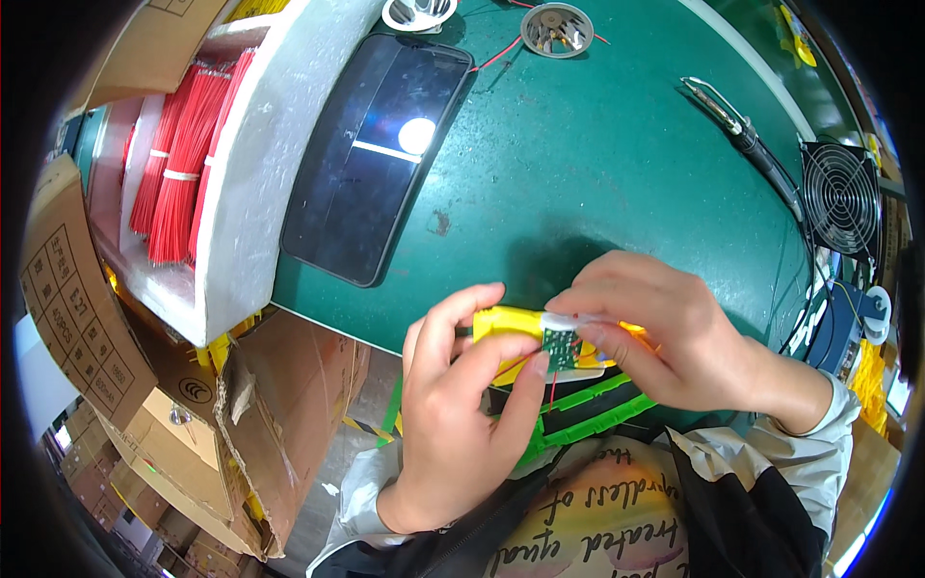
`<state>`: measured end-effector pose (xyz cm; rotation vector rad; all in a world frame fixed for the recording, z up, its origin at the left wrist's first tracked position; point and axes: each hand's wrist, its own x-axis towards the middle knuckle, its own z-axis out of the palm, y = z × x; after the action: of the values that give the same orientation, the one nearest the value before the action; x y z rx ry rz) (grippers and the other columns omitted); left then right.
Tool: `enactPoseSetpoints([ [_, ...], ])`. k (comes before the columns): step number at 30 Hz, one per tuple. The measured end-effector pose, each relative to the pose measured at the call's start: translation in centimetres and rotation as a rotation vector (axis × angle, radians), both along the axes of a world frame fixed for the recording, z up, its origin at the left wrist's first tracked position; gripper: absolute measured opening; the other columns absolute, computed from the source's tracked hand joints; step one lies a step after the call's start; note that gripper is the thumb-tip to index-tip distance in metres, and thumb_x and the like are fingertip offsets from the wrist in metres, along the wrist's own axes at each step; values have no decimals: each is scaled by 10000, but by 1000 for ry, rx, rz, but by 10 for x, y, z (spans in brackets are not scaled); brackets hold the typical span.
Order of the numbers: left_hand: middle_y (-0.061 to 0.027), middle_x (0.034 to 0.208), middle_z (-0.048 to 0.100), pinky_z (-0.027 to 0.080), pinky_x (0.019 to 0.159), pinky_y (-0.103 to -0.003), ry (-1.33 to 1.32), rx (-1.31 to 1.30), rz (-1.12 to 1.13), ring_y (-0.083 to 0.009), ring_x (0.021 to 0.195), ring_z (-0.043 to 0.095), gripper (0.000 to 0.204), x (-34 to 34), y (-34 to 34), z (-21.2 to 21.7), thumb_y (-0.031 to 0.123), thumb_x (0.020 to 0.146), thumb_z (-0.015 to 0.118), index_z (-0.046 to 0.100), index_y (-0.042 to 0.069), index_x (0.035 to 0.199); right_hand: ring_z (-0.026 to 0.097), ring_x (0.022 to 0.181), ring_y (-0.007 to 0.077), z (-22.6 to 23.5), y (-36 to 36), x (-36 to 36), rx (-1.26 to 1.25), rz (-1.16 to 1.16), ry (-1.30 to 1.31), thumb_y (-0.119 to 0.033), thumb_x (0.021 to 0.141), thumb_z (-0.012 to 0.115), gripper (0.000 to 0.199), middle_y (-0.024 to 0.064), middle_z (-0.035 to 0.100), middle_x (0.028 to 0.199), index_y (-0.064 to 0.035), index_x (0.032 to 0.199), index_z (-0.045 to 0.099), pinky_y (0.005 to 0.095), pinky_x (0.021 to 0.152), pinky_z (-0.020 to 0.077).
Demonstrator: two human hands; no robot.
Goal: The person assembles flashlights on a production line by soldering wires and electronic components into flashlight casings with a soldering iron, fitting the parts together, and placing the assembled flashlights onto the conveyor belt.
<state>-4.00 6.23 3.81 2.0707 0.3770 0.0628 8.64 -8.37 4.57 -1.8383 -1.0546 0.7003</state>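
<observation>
One yellow pack [498, 320], green circuit board [559, 349] at it, held by the worktop's [540, 183] near edge. Left hand [458, 400] grips pack, thumb at board; right hand's [670, 328] fingers bunch at board's far side, pinching or not: can't tell. Best keep board steady, red wire [553, 393] unstrained. Long axis runs left-right; visible end points toward worktop's left edge.

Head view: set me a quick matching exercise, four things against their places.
1. glossy black rectangular device
2. thin red wire bundles
3. pen-shaped soldering iron
4. small green circuit board

A. beside the square black fan
B. at the thumb of the left hand
C. inside the white foam box
D. just right of that box

Pairs: 1-D, 2-C, 3-A, 4-B
</observation>
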Motion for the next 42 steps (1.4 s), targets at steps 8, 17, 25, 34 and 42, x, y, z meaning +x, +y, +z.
enactPoseSetpoints([
  [8,-155,1085,530,437,785,-292,-35,-99,99,-201,888,557,98,4,-5,-3,9,730,656,623,-12,819,586,737,303,-5,-2,2,-5,31,54,39,782,509,164,152,598,855,41,928,585,350,631,479],
  [17,-148,1039,563,446,741,-268,-70,-138,154,-181,845,571,69,2,-12,-7,-14,744,644,622,-28,808,604,727,304,-6,-4,-1,-7,41,23,55,766,503,204,155,614,857,35,946,598,353,627,491],
  [25,-126,992,531,443,715,-258,-117,-103,194,-171,820,554,61,2,-19,-9,-19,735,653,616,-28,783,591,731,311,-7,-5,-3,44,56,1,85,689,543,279,144,601,852,14,952,607,354,634,488],
  [34,-120,986,569,479,724,-323,-116,51,78,-272,875,585,124,-6,-8,-9,-3,670,687,619,9,774,593,741,290,-1,-13,-1,73,78,102,56,682,600,320,125,604,881,-32,989,619,351,647,483],
  [42,-86,969,629,548,738,-310,-244,22,-174,-245,907,607,256,-19,9,-21,36,580,787,686,31,815,601,735,263,10,-19,-10,-4,-17,106,-19,671,677,407,124,602,867,44,1058,569,341,641,491],
])
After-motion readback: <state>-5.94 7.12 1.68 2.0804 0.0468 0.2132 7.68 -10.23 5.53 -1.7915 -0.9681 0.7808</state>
